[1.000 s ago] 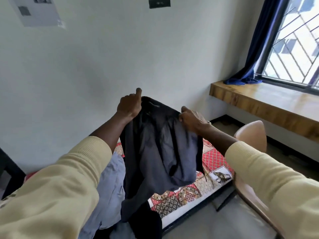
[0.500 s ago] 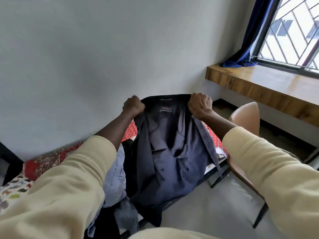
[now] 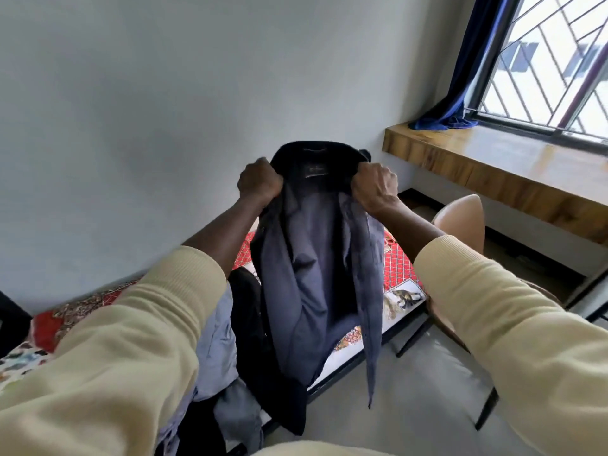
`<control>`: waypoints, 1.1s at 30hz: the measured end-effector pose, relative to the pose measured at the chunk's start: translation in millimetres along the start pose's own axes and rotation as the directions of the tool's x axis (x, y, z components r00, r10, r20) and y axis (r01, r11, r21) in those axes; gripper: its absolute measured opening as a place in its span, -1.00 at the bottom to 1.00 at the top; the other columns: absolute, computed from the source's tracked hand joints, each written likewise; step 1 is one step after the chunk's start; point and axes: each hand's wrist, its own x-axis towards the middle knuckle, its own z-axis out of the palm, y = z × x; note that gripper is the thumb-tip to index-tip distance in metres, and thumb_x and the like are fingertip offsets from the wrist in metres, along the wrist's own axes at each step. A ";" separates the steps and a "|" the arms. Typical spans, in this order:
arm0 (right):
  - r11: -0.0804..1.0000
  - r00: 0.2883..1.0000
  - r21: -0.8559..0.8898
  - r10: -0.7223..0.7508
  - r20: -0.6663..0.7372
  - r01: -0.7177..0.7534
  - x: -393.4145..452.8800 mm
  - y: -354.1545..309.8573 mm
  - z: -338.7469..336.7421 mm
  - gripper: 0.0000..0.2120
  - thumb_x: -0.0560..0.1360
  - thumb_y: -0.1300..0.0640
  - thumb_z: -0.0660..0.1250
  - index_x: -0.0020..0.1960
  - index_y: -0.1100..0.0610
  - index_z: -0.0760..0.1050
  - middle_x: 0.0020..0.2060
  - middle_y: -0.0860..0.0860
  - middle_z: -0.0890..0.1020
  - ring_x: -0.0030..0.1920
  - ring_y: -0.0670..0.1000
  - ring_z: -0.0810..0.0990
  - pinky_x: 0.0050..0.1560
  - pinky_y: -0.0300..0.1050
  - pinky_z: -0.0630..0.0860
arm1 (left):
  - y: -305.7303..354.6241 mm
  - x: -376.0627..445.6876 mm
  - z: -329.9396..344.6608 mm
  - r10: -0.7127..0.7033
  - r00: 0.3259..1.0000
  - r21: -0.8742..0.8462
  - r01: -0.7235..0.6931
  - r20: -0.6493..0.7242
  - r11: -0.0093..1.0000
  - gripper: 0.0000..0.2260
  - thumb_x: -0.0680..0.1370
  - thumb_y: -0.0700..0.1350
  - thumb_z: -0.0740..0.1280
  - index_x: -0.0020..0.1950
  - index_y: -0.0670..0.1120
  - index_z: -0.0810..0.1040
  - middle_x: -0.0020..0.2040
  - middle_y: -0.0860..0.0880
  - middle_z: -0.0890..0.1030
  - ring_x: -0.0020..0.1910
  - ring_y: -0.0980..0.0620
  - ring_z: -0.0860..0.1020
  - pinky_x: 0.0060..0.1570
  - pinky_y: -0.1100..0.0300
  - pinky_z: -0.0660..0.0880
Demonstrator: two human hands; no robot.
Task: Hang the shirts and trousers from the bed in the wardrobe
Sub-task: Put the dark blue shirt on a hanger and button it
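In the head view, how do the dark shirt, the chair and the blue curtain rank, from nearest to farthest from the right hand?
1. dark shirt: gripped at the collar by the right hand.
2. chair: lower right, beside the bed.
3. blue curtain: upper right, at the window.

The dark shirt [image 3: 316, 258] is thin matt woven cloth. The sleeves [image 3: 138, 340] are soft ribbed knit. At right, the window ledge [image 3: 513, 166] is polished, glossy wood; the bed cover [image 3: 399, 268] is printed cotton; the chair [image 3: 464, 218] is smooth plastic.
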 end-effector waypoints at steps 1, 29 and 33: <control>1.000 0.994 0.012 0.021 0.109 -0.022 1.7 0.5 -1.7 -0.75 0.52 0.21 0.20 0.12 0.21 0.57 0.01 0.21 0.67 0.06 0.24 0.64 -0.01 -0.02 0.53 | 3.5 -0.1 -3.1 -0.037 0.963 0.015 0.034 0.268 0.999 -0.94 0.52 -0.19 0.33 -0.07 -0.17 0.53 -0.20 -0.13 0.59 -0.26 -0.08 0.61 -0.34 0.16 0.56; 0.971 0.821 0.214 -0.036 0.570 -0.106 57.0 114.8 44.2 -0.87 0.50 0.38 0.19 -0.13 0.30 0.51 -0.28 0.22 0.63 -0.13 0.21 0.70 -0.14 0.04 0.64 | 42.0 23.7 102.7 -0.074 0.674 -0.437 0.554 0.735 0.709 -0.81 0.63 -0.35 0.15 0.20 -0.33 0.47 0.02 -0.22 0.65 -0.17 -0.02 0.69 -0.40 0.25 0.59; 0.980 0.935 0.077 -0.200 0.292 0.185 81.1 154.2 34.6 -0.82 0.49 0.28 0.22 0.01 0.27 0.55 -0.06 0.26 0.64 -0.04 0.29 0.63 -0.20 0.02 0.47 | 58.5 28.6 126.1 -0.025 0.737 -0.418 0.410 0.675 0.810 -0.68 0.58 -0.53 0.05 0.29 -0.45 0.41 0.25 -0.22 0.52 0.14 -0.16 0.56 -0.26 0.11 0.66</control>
